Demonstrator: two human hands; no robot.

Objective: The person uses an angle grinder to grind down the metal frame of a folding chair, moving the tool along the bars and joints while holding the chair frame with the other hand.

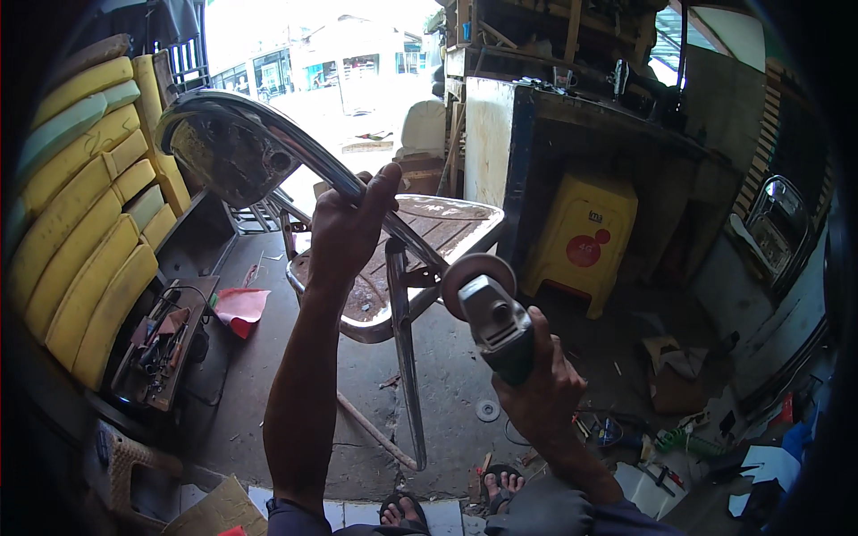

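Note:
In my left hand (347, 230) is the shiny metal tube of a chair frame (299, 145), with the fingers wrapped round it. The frame slants from the upper left, where its curved backrest is, down to the right. My right hand (550, 389) is closed round the body of an angle grinder (492, 314). The grinder's round disc (490, 265) is at the lower end of the tube, by a bracket; whether they touch I cannot tell. Below lies the chair's worn, rusty seat panel (456, 219), its metal rim showing. A metal leg (404, 357) points down to the floor.
Yellow foam cushions (85, 214) are stacked along the left wall, above a low bench with tools (165, 348). A yellow plastic stool (581, 237) stands under the counter at right. A loose disc (487, 410) lies on the floor near my feet, with cables and scraps at the lower right.

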